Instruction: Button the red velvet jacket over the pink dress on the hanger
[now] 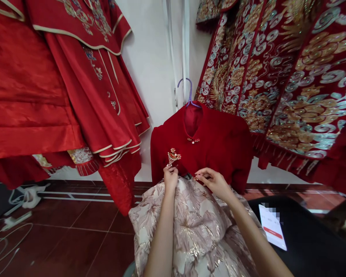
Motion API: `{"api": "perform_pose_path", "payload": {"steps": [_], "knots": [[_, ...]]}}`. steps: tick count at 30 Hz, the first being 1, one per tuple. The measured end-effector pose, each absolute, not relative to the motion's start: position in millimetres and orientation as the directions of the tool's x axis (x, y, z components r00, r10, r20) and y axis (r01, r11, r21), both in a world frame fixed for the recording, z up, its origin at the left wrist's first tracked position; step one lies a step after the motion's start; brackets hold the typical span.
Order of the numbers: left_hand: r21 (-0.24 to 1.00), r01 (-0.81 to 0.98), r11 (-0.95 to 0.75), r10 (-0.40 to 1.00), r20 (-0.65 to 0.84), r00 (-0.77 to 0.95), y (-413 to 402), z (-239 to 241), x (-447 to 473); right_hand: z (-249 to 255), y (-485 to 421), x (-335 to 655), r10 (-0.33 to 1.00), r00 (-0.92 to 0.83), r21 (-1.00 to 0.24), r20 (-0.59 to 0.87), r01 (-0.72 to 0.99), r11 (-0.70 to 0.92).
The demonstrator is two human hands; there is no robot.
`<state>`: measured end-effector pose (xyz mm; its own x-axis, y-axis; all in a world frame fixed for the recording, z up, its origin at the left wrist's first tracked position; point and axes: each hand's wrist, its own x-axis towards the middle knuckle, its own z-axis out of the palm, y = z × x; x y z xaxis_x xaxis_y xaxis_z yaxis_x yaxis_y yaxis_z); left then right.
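Red embroidered robes (291, 77) hang along the white wall above a tiled floor. On the hanger, the red jacket (202, 146) already carries its brooch (173, 156), pinched by the left hand (170, 177); the right hand (215, 181) pinches a small fastening at the hem, apparently unfinished.

So much red in here. The jacket (219, 142) on the lilac hanger (187, 90) is deep crimson velvet-looking, with a gold and red brooch (173, 156) on the chest. The skirt fabric (196, 227) below is pale champagne-pink with shiny gold floral brocade. The robes (60, 77) on the left are bright satiny red with cream piping and small embroidery. The gowns (291, 77) on the right are dark red, packed with gold and silver-blue swirly clouds. The floor (75, 231) is reddish-brown tile.
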<state>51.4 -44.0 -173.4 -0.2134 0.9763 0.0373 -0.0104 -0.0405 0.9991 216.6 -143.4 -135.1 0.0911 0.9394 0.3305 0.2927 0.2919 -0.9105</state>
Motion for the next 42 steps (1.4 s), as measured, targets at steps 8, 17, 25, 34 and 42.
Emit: {"api": "perform_pose_path", "payload": {"steps": [8,17,25,34,42], "knots": [[0.992,-0.099,-0.078,0.994,0.07,-0.086,-72.2,-157.2,38.4,-100.6,-168.2,236.3,0.935,0.088,-0.913,0.345,0.261,0.313],[0.972,0.045,-0.232,0.973,0.231,0.018,-65.7,-168.7,48.4,-94.7,-174.3,226.8,0.935,0.055,-0.906,0.351,0.273,0.324],[0.937,0.12,-0.327,0.944,0.33,-0.001,-59.5,-180.6,44.8,-94.9,-173.0,227.3,0.937,0.051,-0.912,0.345,0.256,0.322],[0.911,0.113,-0.396,0.915,0.402,-0.039,-78.2,-169.5,45.5,-119.1,-155.7,220.7,0.941,0.084,-0.909,0.327,0.3,0.289],[0.92,0.191,-0.344,0.93,0.361,-0.064,-79.4,-162.3,42.6,-153.3,-141.2,196.9,0.907,-0.027,-0.738,0.419,0.572,0.358]]}}
